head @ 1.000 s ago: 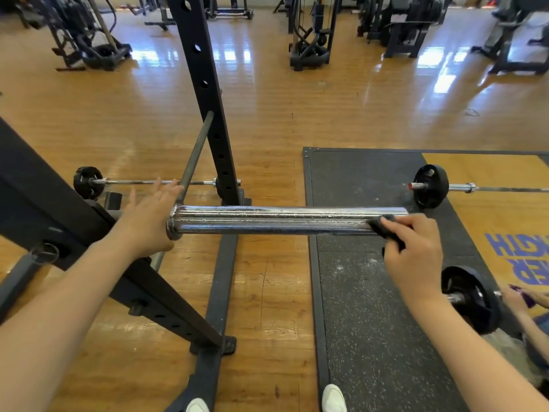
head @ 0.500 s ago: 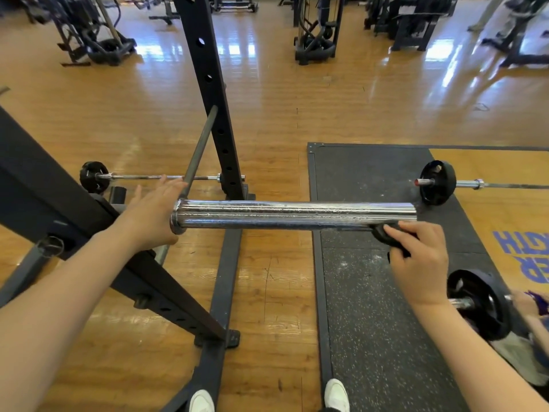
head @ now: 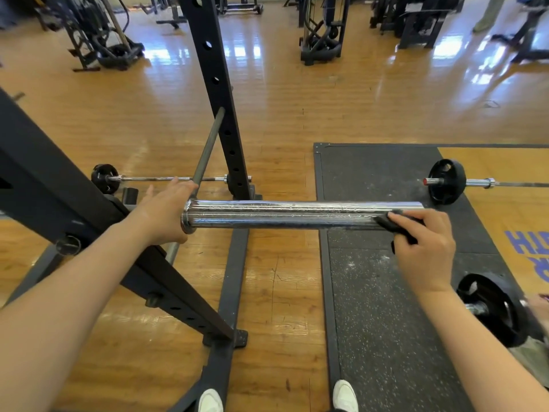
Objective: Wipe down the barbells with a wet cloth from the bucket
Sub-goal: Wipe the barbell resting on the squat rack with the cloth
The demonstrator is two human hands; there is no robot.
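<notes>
A thick chrome barbell sleeve [head: 285,217] runs left to right at chest height, wet streaks on its surface. My left hand [head: 165,214] rests against the bar just behind the sleeve's collar, fingers straight. My right hand [head: 423,246] grips a black cloth [head: 392,224] and presses it onto the sleeve near its right end. The bar's thin shaft [head: 205,153] slants away behind the left hand. No bucket is in view.
A black rack upright [head: 217,93] and its slanted beam [head: 59,200] stand left of me. Two other barbells with black plates lie on the floor: one [head: 104,176] behind the rack, one [head: 445,181] on the rubber mat [head: 386,292]. A third plate [head: 493,307] sits near my right forearm.
My right hand with the cloth has shifted slightly up onto the sleeve's right end. The left hand stays in place by the collar.
</notes>
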